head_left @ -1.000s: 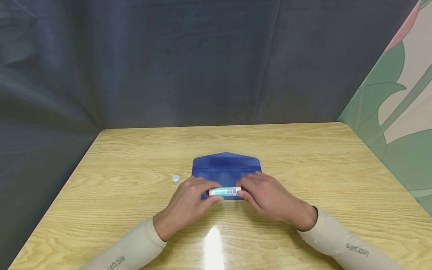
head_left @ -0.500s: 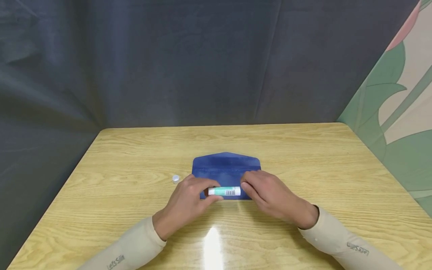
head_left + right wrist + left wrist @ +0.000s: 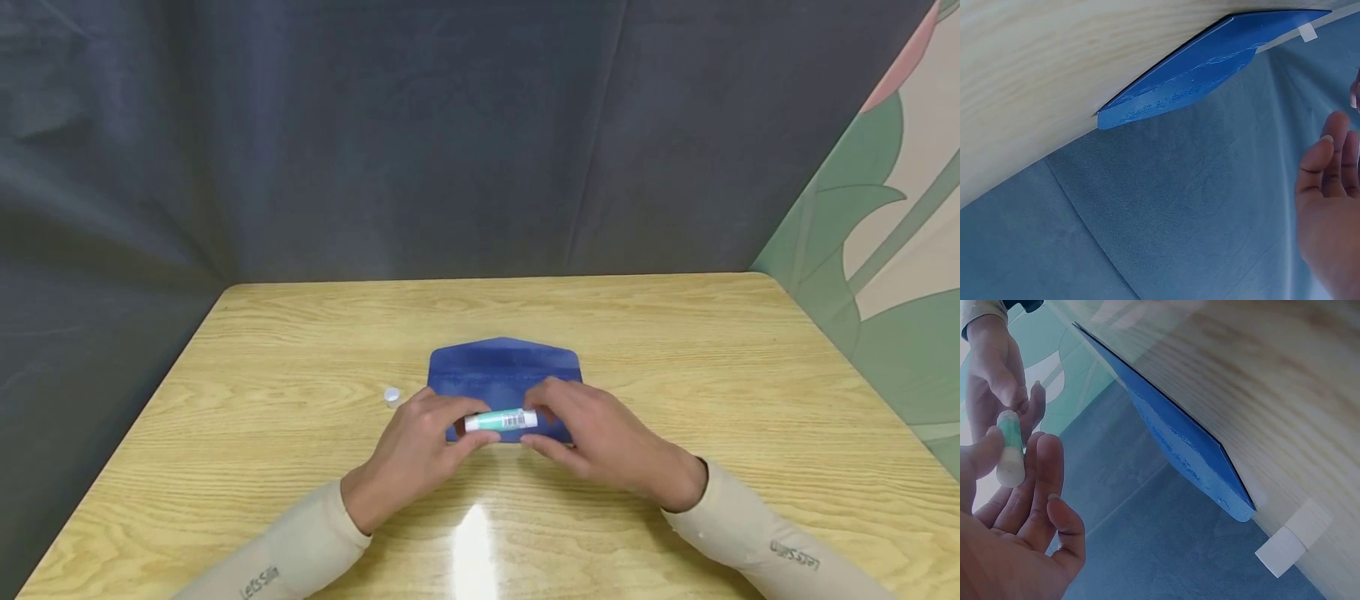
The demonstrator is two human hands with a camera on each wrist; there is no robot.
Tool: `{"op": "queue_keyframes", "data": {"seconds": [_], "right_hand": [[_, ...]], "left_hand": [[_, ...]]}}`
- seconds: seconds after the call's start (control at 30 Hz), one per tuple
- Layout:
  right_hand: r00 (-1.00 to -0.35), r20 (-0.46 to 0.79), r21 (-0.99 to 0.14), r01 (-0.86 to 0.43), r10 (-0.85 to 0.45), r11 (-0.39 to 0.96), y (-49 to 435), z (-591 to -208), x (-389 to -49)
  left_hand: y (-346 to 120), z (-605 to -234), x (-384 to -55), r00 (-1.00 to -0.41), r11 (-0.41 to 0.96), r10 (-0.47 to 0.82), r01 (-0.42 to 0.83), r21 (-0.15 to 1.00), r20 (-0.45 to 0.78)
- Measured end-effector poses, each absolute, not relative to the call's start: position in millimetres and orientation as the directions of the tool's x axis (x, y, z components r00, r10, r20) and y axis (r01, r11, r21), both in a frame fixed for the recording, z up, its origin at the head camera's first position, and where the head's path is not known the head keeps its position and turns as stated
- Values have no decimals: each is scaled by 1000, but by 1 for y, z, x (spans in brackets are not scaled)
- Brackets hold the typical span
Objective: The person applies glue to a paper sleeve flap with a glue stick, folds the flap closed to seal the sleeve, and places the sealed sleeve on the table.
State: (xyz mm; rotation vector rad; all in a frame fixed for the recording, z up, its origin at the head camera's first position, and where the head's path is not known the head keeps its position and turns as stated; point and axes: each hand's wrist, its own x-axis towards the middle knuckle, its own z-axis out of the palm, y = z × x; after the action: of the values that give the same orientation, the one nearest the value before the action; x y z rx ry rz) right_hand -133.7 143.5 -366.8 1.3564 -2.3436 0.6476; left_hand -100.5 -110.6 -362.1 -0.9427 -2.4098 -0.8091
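A glue stick (image 3: 498, 420) with a green label and barcode lies sideways between both hands, above the blue envelope (image 3: 502, 360). My left hand (image 3: 420, 437) pinches its left end between thumb and fingers. At the other end, my right hand (image 3: 600, 435) has its index finger by the white tip, while the thumb stands apart below it. The left wrist view shows the glue stick (image 3: 1011, 450) end-on in the left fingers. The envelope's flap points away from me, and a wet-looking streak runs along it (image 3: 1179, 94) in the right wrist view.
A small white cap (image 3: 392, 397) stands on the wooden table (image 3: 300, 358), left of the envelope. A dark curtain (image 3: 420, 142) hangs behind the table's far edge. To the right is a patterned cloth (image 3: 900, 333) with green leaves.
My right hand gripped the glue stick's right end, then curled just off it; now its thumb and index finger are spread around that end. The right end has tilted up slightly.
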Motion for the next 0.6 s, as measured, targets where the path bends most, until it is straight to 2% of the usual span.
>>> {"op": "queue_keyframes", "data": {"seconds": [0.6], "right_hand": [[-375, 605, -99, -911, -703, 401, 144, -367, -137]], "left_hand": [[-108, -362, -100, -666, 589, 480, 727, 352, 572]]}}
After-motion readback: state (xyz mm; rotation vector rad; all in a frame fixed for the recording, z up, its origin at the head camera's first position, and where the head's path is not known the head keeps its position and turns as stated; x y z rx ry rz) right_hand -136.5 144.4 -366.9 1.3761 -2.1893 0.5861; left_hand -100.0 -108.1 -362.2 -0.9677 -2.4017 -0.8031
